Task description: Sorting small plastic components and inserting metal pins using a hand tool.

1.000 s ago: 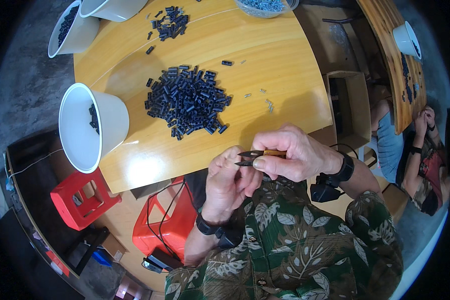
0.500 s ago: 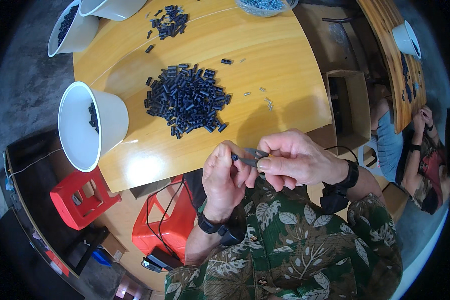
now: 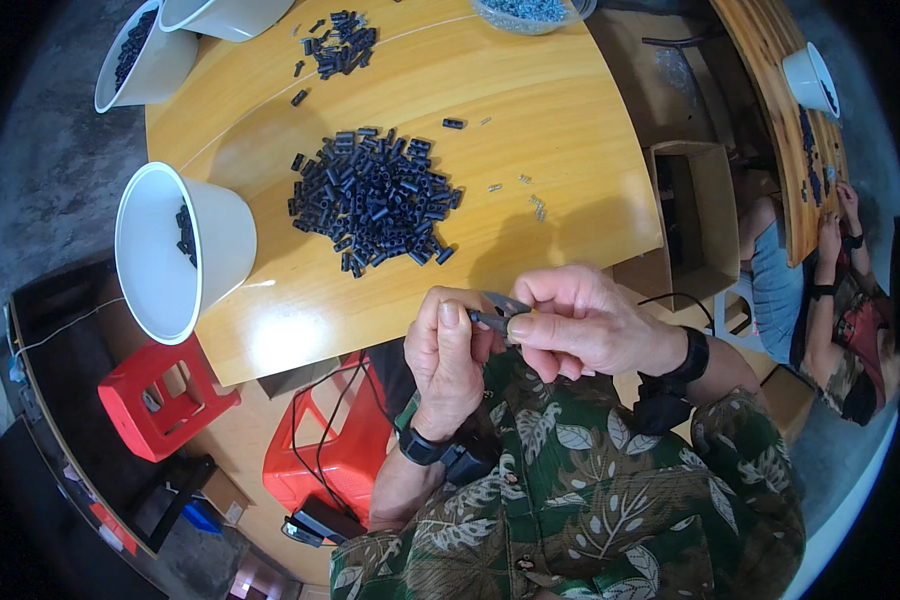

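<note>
Thumb and forefinger of the left hand (image 3: 448,355) pinch a small dark tube (image 3: 487,320), and the right hand (image 3: 580,325) grips its other end, fingers curled and pressed together, with a thin metal piece (image 3: 507,302) showing between the two hands. Both hands hover just off the near edge of the wooden table (image 3: 560,130). Beyond them lies a pile of black tubes (image 3: 372,198) — to its left a white bucket (image 3: 175,250) tipped on its side, a few tubes inside.

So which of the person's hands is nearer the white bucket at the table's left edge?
Left. The left hand is right of the white bucket, below the table edge; the right hand lies farther right, beyond the left.
</note>
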A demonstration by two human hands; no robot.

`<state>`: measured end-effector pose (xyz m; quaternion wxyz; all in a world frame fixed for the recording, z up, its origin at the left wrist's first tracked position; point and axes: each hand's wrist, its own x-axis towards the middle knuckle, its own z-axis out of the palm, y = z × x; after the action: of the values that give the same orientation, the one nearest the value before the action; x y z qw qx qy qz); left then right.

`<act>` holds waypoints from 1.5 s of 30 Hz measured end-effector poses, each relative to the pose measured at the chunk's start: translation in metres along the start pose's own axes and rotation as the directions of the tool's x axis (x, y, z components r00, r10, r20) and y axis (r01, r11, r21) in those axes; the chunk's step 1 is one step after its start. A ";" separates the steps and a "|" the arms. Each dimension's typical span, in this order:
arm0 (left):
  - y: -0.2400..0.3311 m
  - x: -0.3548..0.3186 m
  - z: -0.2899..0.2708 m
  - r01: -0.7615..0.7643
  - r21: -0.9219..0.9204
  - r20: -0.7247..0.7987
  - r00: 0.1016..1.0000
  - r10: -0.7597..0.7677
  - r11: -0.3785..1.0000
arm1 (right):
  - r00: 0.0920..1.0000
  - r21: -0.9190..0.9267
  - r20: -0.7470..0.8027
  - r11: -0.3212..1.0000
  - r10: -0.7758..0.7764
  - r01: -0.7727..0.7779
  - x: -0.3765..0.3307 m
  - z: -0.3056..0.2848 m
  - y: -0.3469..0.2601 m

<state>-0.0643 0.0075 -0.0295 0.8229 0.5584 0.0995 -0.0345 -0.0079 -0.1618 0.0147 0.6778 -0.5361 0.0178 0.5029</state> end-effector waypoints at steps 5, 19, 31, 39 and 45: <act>0.002 0.002 0.004 0.115 -0.174 -0.009 0.993 -0.119 0.978 | 0.992 -0.072 -0.057 0.991 -0.116 0.112 0.001 0.003 0.009; 0.010 0.010 -0.004 0.295 0.244 -0.005 0.953 -0.303 0.924 | 0.898 -0.754 -0.047 0.605 -0.438 0.256 -0.001 -0.010 0.004; 0.003 0.015 -0.014 0.391 -0.383 0.268 0.914 -0.305 0.837 | 0.960 -0.435 -0.059 0.872 -0.274 0.223 0.003 -0.006 -0.004; 0.006 0.018 -0.022 0.399 -0.088 0.203 0.904 -0.375 0.913 | 0.971 -0.441 -0.066 0.880 -0.230 0.179 0.001 -0.011 -0.002; 0.003 0.019 -0.025 0.430 -0.162 0.283 0.882 -0.376 0.888 | 0.944 -0.777 -0.035 0.603 -0.327 0.180 -0.002 -0.007 -0.013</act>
<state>-0.0483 0.0331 -0.0395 0.8599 0.4220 0.1152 -0.2630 0.0043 -0.1675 0.0221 0.4474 -0.8103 -0.2138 0.3123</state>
